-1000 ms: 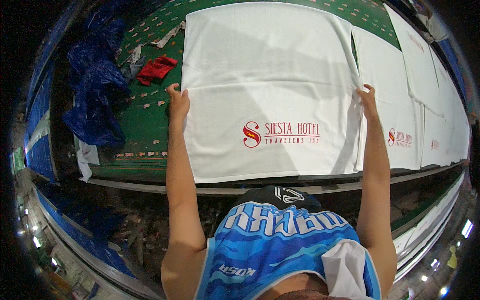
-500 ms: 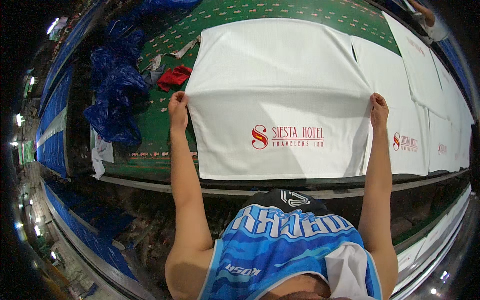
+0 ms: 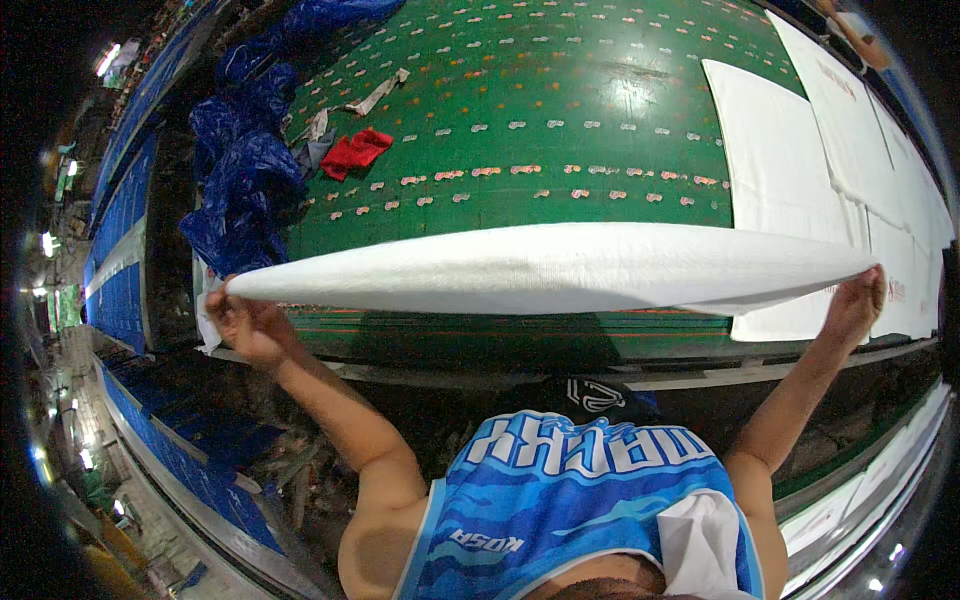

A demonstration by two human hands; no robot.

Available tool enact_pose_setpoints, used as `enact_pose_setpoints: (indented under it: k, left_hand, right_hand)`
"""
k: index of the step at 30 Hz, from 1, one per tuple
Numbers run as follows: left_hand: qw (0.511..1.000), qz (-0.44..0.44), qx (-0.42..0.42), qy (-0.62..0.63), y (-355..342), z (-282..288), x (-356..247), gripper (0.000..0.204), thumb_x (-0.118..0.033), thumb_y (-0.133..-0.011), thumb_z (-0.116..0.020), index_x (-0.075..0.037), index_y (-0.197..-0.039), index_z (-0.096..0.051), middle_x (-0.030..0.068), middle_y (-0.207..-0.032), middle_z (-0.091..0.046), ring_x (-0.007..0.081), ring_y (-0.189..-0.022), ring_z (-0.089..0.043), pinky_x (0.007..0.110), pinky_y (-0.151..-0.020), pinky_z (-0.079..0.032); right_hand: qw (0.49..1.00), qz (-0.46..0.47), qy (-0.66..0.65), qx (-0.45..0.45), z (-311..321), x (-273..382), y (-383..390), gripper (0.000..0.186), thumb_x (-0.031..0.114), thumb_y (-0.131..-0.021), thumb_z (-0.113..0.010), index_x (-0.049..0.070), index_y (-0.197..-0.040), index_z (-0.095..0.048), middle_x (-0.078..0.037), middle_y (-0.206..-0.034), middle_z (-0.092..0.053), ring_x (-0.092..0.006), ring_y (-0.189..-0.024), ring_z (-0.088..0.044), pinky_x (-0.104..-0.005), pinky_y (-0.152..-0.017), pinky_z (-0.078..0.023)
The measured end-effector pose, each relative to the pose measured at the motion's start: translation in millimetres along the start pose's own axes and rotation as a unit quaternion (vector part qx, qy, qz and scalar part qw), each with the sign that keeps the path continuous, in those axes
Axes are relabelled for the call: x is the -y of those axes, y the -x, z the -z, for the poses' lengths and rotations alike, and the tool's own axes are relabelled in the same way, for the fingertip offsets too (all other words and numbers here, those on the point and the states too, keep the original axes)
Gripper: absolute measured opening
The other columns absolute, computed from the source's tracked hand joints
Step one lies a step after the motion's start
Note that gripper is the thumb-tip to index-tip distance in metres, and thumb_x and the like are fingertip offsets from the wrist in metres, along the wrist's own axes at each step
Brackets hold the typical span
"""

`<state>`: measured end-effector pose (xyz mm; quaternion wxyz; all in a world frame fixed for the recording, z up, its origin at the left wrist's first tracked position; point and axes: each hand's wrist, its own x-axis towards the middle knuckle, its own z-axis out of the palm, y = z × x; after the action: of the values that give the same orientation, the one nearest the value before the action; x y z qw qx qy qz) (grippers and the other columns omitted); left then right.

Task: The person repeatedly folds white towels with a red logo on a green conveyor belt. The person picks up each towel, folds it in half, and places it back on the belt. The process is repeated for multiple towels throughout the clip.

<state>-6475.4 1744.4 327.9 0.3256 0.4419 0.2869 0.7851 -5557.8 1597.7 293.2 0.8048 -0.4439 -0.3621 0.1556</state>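
A white towel [image 3: 540,265] is stretched between my two hands above the green table, its top edge bowed so that it looks like a narrow band. My left hand [image 3: 245,325] pinches one end at the left, close to the blue plastic sheet. At the other end, my right hand [image 3: 858,300] grips the towel with closed fingers, over the white towels lying at the right. The printed side of the held towel is hidden from view. Beneath it, the green table [image 3: 560,130] carries rows of small pale and orange marks.
Printed white towels [image 3: 775,150] lie side by side at the right. Crumpled blue plastic sheeting [image 3: 240,170] covers the left end, beside a red cloth [image 3: 357,153] and grey scraps. Another person's arm [image 3: 855,38] shows at the far right. The table's front rail [image 3: 480,380] runs before me.
The towel that lay partly on the table is lifted and pulled taut, baring the green surface. My hands have moved apart and nearer to me.
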Motion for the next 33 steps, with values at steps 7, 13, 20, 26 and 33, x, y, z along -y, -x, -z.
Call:
enact_pose_setpoints:
  k: [7, 13, 20, 26, 33]
  left_hand:
    - [0.989, 0.143, -0.045, -0.008, -74.0, -23.8, 15.9, 0.018, -0.003, -0.094, -0.072, -0.011, -0.109, -0.068, 0.0095, -0.104, -0.074, 0.0232, -0.102, -0.070, 0.040, -0.094, -0.056]
    - [0.933, 0.294, 0.012, -0.209, -126.9, -33.4, 242.2, 0.015, -0.013, -0.088, -0.079, -0.006, -0.096, -0.068, 0.0033, -0.087, -0.067, 0.0174, -0.067, -0.059, 0.032, -0.064, -0.047]
    - [0.762, -0.057, 0.181, -0.619, 28.5, -46.3, 323.1, 0.031, -0.022, -0.093, -0.072, -0.001, -0.115, -0.068, 0.0187, -0.120, -0.066, 0.0363, -0.112, -0.061, 0.047, -0.101, -0.049]
    - [0.704, -0.041, 0.265, -0.658, 176.5, -43.8, 205.1, 0.040, -0.027, -0.095, -0.073, -0.001, -0.125, -0.067, 0.0225, -0.142, -0.053, 0.0414, -0.132, -0.047, 0.055, -0.110, -0.040]
    - [0.715, 0.136, 0.059, -0.683, 195.1, 26.2, 207.6, 0.044, -0.032, -0.095, -0.075, -0.004, -0.128, -0.064, 0.0178, -0.140, -0.054, 0.0382, -0.131, -0.045, 0.056, -0.111, -0.035]
  right_hand:
    - [0.995, -0.042, 0.078, -0.044, -117.4, 15.9, -29.7, 0.043, 0.014, -0.103, -0.069, -0.007, -0.139, -0.062, -0.017, -0.133, -0.069, -0.0244, -0.123, -0.065, -0.0359, -0.109, -0.051]
    - [0.957, -0.137, 0.194, 0.167, -169.2, -189.1, -110.8, 0.045, 0.024, -0.099, -0.074, 0.001, -0.137, -0.067, -0.008, -0.128, -0.073, -0.0182, -0.117, -0.066, -0.0360, -0.105, -0.049]
    - [0.777, 0.162, 0.546, 0.268, -124.6, -270.2, 17.0, 0.040, 0.027, -0.092, -0.078, 0.007, -0.126, -0.072, -0.021, -0.120, -0.071, -0.0385, -0.116, -0.066, -0.0479, -0.103, -0.051]
    - [0.703, 0.090, 0.651, 0.271, -121.1, -165.9, 212.5, 0.035, 0.028, -0.100, -0.069, 0.011, -0.130, -0.070, -0.021, -0.146, -0.058, -0.0377, -0.137, -0.051, -0.0526, -0.114, -0.039]
    - [0.702, 0.081, 0.660, 0.253, -110.9, -159.7, 202.4, 0.032, 0.027, -0.100, -0.069, 0.008, -0.126, -0.072, -0.023, -0.141, -0.061, -0.0380, -0.136, -0.053, -0.0531, -0.113, -0.039]
